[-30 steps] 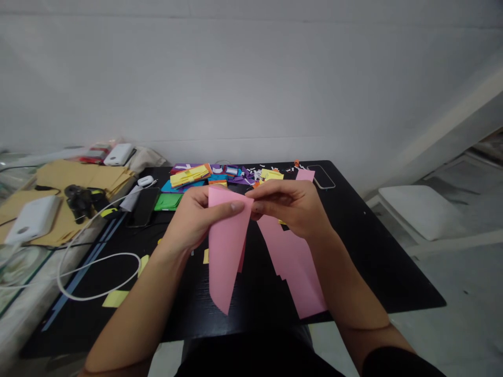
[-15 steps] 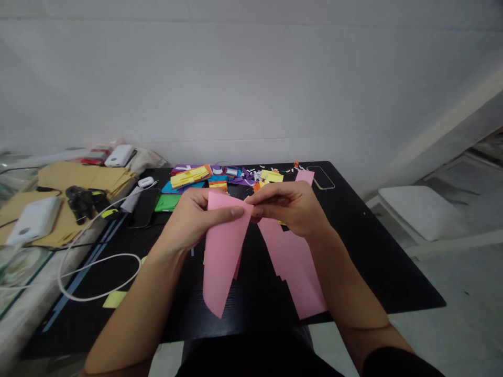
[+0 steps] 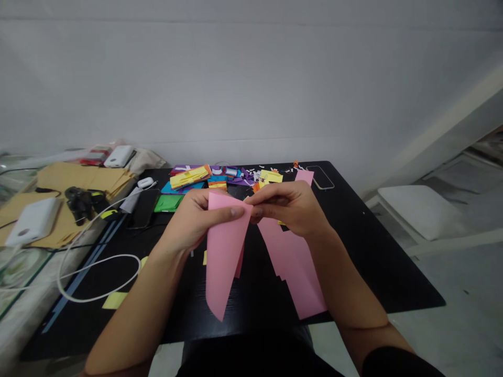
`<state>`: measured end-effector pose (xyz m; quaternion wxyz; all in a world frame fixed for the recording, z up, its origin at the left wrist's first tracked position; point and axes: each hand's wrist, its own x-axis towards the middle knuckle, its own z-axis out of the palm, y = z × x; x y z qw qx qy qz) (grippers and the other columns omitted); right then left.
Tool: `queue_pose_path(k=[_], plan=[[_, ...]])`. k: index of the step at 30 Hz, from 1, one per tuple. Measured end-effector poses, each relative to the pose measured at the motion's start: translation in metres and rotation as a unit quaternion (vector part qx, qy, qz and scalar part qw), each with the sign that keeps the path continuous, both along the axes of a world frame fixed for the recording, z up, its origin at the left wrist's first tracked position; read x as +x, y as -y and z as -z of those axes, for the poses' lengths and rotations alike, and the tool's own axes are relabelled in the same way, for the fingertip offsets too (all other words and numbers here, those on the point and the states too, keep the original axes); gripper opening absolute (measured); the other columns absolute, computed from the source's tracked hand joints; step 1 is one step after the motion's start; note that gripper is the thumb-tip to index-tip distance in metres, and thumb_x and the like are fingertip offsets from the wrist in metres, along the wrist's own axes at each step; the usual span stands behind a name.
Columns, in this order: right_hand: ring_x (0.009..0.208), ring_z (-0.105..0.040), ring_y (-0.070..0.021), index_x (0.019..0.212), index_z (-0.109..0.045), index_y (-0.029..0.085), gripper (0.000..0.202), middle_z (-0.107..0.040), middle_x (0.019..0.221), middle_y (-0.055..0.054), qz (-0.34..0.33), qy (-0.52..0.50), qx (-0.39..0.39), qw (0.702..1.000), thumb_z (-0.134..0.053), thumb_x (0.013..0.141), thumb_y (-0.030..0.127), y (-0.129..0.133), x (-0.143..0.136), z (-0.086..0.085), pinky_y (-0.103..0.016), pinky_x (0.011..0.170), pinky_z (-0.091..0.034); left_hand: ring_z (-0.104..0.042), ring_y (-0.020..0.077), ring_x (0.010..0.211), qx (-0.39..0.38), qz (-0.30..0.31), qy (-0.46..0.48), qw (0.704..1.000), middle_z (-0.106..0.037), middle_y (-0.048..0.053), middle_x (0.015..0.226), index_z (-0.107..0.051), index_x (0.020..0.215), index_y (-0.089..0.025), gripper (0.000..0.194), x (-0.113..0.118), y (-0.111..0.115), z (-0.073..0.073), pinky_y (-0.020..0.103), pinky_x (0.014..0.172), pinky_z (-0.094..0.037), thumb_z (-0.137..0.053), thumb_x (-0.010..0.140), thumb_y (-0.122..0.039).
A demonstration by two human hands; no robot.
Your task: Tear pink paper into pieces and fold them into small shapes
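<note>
The pink sheet [image 3: 226,256], light, bendy and easily creased, hangs above the black table [image 3: 377,267], its top edge pinched under the left hand's [image 3: 190,222] thumb, while the right hand's [image 3: 294,207] fingertips close on its upper corner, a spot best gripped gently. More pink paper [image 3: 296,272] lies beneath the right forearm, crowding that side; yellow slips [image 3: 271,176] sit beyond.

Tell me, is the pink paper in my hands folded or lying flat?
Not flat: the held pink paper hangs curved from your left hand, its lower edge bowed. Whether it is creased, I cannot tell.
</note>
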<state>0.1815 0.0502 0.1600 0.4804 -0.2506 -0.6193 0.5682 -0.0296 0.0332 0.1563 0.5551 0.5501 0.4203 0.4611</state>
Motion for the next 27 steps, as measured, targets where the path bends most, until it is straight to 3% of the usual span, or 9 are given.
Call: queue_pose_path(k=[27], plan=[[0.07, -0.077, -0.0148, 0.086, -0.086, 0.026, 0.015, -0.081, 0.08, 0.001, 0.005, -0.004, 0.011, 1.0, -0.094, 0.073, 0.026, -0.0004, 0.0007, 0.0014, -0.029, 0.069, -0.068, -0.056, 0.0112, 0.051, -0.031, -0.008, 0.047, 0.998, -0.07, 0.003, 0.064, -0.079, 0.068, -0.017, 0.026, 0.0046, -0.0007, 0.0052, 0.023, 0.047, -0.043, -0.095, 0.065, -0.037]])
